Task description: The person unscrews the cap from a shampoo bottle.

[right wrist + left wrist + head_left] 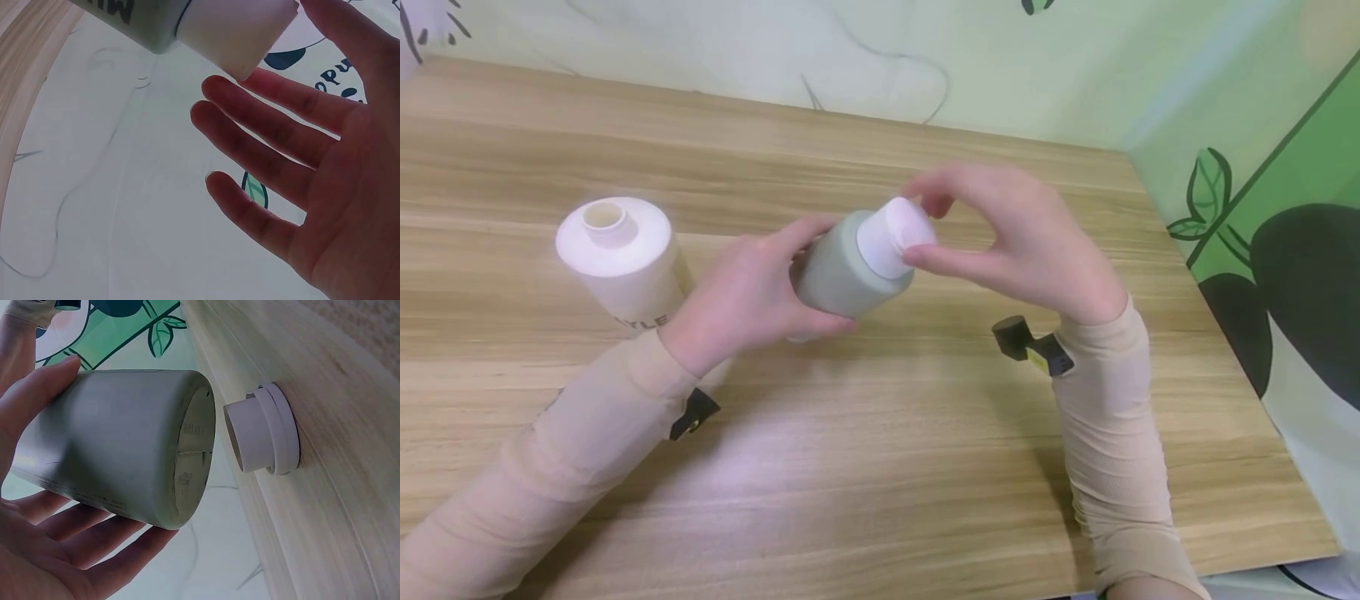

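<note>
My left hand (752, 287) grips a grey-green bottle (850, 271) around its body, tilted and lifted off the table. Its base faces the camera in the left wrist view. A white cap (895, 237) covers the bottle's upper end. With thumb and index finger, my right hand (1022, 233) pinches this cap's edge; the other fingers (262, 137) extend away from it in the right wrist view. To the left stands a white bottle (613, 242) with an open neck. A second white cap (262, 431) rests on the table, largely hidden behind the left hand in the head view.
The wood-grain table (850, 467) meets a painted wall (737, 50) at the back. Its right edge runs along a green mural (1300, 208). Black wrist cameras (1030, 344) protrude from both sleeves.
</note>
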